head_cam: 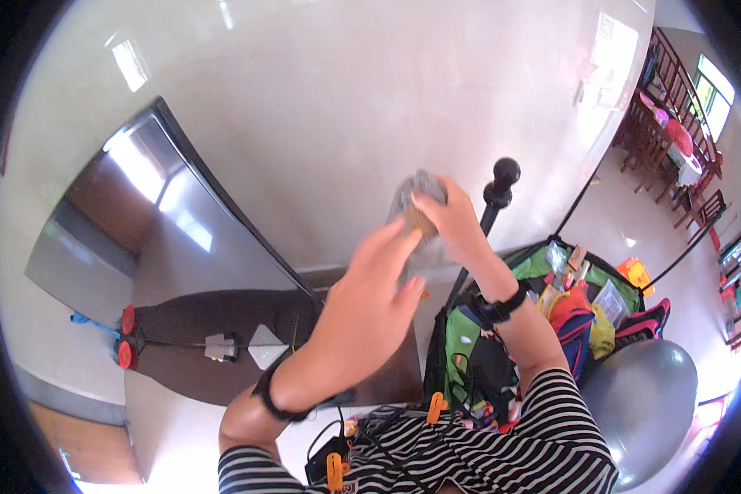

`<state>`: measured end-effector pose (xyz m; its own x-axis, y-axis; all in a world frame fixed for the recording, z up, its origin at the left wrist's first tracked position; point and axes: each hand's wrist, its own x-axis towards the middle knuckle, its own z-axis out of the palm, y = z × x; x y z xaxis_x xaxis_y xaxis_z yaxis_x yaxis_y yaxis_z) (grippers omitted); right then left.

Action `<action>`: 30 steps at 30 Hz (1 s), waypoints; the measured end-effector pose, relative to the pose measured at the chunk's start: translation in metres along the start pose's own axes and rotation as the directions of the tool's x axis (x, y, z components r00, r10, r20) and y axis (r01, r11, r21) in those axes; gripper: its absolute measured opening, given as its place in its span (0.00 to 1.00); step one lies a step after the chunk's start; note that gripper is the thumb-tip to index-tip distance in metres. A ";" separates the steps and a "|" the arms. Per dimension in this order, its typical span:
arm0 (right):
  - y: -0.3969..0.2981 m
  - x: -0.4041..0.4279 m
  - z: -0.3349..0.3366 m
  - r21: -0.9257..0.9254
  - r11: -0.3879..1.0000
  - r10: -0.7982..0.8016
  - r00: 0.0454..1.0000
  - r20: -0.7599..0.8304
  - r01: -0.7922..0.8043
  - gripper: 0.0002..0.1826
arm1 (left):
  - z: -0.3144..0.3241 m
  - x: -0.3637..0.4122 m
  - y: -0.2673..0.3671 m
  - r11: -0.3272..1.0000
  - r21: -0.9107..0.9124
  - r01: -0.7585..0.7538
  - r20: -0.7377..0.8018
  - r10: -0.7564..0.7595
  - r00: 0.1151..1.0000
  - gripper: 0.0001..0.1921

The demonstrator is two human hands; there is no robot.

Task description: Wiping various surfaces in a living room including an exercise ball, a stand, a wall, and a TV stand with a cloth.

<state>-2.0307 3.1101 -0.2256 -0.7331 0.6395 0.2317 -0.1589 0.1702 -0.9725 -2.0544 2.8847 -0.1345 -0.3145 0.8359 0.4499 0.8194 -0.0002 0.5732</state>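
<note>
A small grey cloth-like item [431,185] with a yellowish-brown patch is pinched in my right hand [454,216], in front of the pale wall. Blur hides what exactly it is. My left hand [370,302] reaches up from the lower left, fingers spread, with its fingertips at the item's lower edge; whether they grip it I cannot tell. Both wrists wear black bands. Just right of my right hand stands a black post with a ball-shaped knob [505,173].
A large television [222,216] stands at left on a dark glossy cabinet [370,364] with a white device [267,347]. At right are a green-and-black playpen [460,339] full of toys and bags, and a grey exercise ball [642,407]. Wooden chairs stand farther back.
</note>
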 end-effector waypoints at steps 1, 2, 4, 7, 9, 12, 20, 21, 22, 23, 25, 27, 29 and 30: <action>-0.013 0.023 0.012 0.078 0.996 -0.026 0.999 -0.046 0.030 0.29 | -0.018 -0.010 0.006 0.996 -0.078 0.049 -0.011 -0.050 0.999 0.22; -0.031 0.048 0.022 0.152 0.986 -0.046 0.994 -0.101 0.061 0.28 | -0.035 -0.019 0.012 0.983 -0.162 0.091 -0.011 -0.094 0.996 0.20; -0.080 0.095 0.042 0.239 0.934 -0.213 0.952 -0.221 0.265 0.27 | -0.061 -0.038 0.020 0.988 -0.136 0.071 -0.129 -0.089 0.988 0.19; -0.141 0.189 0.058 -0.065 0.797 -0.560 0.694 -0.453 0.601 0.31 | -0.093 -0.069 0.026 0.994 -0.004 0.109 -0.288 -0.106 0.952 0.21; -0.177 0.256 0.055 -0.422 0.608 -0.776 0.390 -0.496 0.673 0.33 | -0.104 -0.083 0.026 0.981 0.070 0.180 -0.406 -0.137 0.904 0.19; -0.213 0.278 0.085 -0.544 0.571 -0.819 0.381 -0.429 0.615 0.34 | -0.126 -0.117 0.036 0.925 0.192 0.329 -0.498 -0.197 0.845 0.17; -0.096 0.303 0.155 -0.876 -0.263 -0.881 0.269 0.389 0.404 0.32 | -0.140 -0.165 0.006 0.762 0.302 0.573 -0.680 -0.249 0.690 0.16; -0.063 0.304 0.162 -0.816 -0.324 -0.838 0.255 0.482 0.479 0.31 | -0.139 -0.167 0.003 0.749 0.276 0.602 -0.699 -0.274 0.660 0.16; -0.037 0.287 0.176 -0.758 -0.413 -0.754 0.277 0.595 0.504 0.29 | -0.138 -0.173 0.002 0.731 0.277 0.624 -0.700 -0.291 0.652 0.16; -0.008 0.273 0.184 -0.678 -0.516 -0.651 0.275 0.707 0.522 0.28 | -0.138 -0.176 0.002 0.699 0.269 0.663 -0.717 -0.314 0.622 0.17; 0.056 0.245 0.206 -0.517 -0.592 -0.461 0.266 0.847 0.618 0.24 | -0.138 -0.183 0.005 0.640 0.270 0.720 -0.739 -0.342 0.581 0.17; 0.139 0.226 0.231 -0.377 -0.652 -0.262 0.271 0.926 0.658 0.20 | -0.136 -0.190 0.010 0.563 0.174 0.808 -0.798 -0.401 0.451 0.18; 0.284 0.272 0.158 -0.447 -0.558 -0.303 0.329 0.894 0.700 0.21 | -0.134 -0.189 -0.007 0.636 0.146 0.758 -0.766 -0.412 0.493 0.18; 0.323 0.314 0.028 -0.556 -0.538 -0.379 0.407 0.831 0.634 0.20 | -0.132 -0.184 -0.030 0.753 0.077 0.654 -0.726 -0.407 0.554 0.19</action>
<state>-2.3304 3.3446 -0.4681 -0.7876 -0.4274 0.4438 -0.0117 0.7305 0.6828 -2.0844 2.6588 -0.1444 -0.8558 0.0644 0.5132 0.4478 0.5887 0.6729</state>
